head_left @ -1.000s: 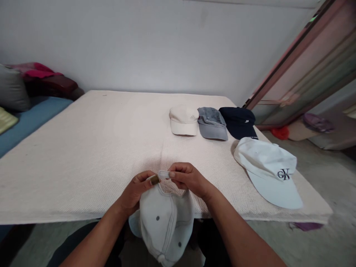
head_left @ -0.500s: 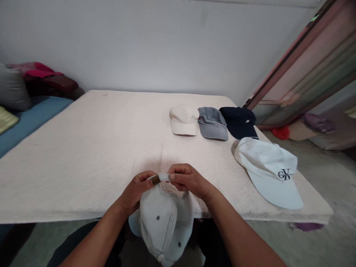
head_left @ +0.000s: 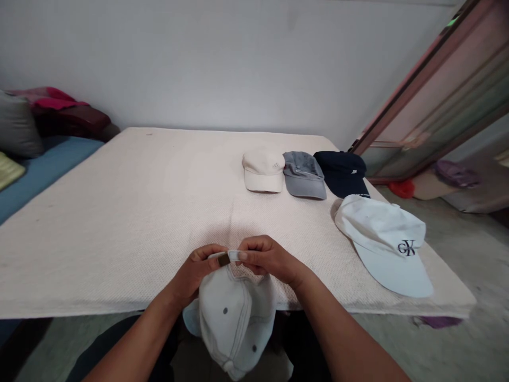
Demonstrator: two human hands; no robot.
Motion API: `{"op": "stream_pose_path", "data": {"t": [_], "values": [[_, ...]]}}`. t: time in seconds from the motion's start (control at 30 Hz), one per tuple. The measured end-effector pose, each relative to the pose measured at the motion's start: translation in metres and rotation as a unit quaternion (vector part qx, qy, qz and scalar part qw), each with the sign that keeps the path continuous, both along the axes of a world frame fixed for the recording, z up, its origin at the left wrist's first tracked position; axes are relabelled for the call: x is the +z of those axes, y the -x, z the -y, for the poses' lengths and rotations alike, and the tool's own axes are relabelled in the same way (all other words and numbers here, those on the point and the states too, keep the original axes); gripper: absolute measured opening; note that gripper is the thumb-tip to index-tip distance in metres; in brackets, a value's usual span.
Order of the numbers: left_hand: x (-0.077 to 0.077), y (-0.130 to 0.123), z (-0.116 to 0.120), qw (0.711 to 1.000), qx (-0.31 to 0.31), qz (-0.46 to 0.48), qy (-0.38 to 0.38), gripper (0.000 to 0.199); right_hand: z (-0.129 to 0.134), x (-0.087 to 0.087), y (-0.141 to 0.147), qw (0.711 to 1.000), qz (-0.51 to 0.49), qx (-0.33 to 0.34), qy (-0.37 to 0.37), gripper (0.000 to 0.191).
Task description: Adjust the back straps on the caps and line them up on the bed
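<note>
A pale grey-white cap (head_left: 226,313) hangs over the near table edge, its back opening and strap facing up. My left hand (head_left: 199,268) is closed on the strap's left part, thumb beside the brass-coloured buckle (head_left: 223,259). The light strap (head_left: 234,255) comes out of the buckle to the right, where my right hand (head_left: 266,256) pinches it between thumb and fingers. The cap's brim shows partly at its lower left.
On the cloth-covered table (head_left: 139,212), a cream cap (head_left: 263,171), a grey cap (head_left: 304,175) and a navy cap (head_left: 342,172) stand in a row. A white cap with black letters (head_left: 384,241) lies nearer, at the right.
My right hand has shifted slightly left, and less of the strap shows between the buckle and my fingers. More of the buckle is visible beside my left thumb.
</note>
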State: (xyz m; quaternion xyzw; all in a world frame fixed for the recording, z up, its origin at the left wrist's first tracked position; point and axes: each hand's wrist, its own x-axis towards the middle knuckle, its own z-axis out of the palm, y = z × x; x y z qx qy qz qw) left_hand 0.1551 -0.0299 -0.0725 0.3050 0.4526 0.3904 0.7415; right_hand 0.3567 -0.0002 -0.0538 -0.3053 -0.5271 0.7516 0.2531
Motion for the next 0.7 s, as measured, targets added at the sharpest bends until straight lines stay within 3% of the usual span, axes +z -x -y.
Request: {"op": "stream_pose_path", "data": {"t": [0.33, 0.7], "values": [[-0.0034, 0.0004, -0.0006, 1.000, -0.001, 0.003, 0.006, 0.015, 0.0010, -0.0033, 0.0016, 0.999, -0.025, 0.004, 0.030, 0.023], [-0.0035, 0.0002, -0.0003, 1.000, -0.003, 0.012, 0.010, 0.018, 0.0013, -0.0036, 0.0028, 0.999, 0.024, 0.019, -0.033, 0.027]]}}
